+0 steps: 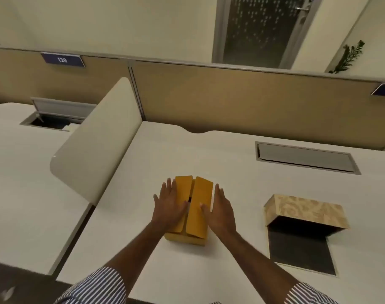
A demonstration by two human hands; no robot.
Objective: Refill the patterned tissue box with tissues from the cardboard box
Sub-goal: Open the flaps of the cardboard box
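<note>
A yellow-brown cardboard box (198, 200) stands on the white desk (231, 163) in front of me, its two top flaps nearly closed with a narrow gap between them. My left hand (168, 205) lies flat on the left flap, fingers spread. My right hand (220, 209) rests against the right flap and side, thumb on the flap. The patterned tissue box (305, 210) lies to the right on the desk, its dark open side turned toward me. No tissues are visible.
A closed cable hatch (305, 157) is set into the desk at the back right. A curved white divider panel (99, 139) rises at the left, with a neighbouring desk and an open hatch (53, 121) beyond. A tan partition wall (231, 99) runs along the back.
</note>
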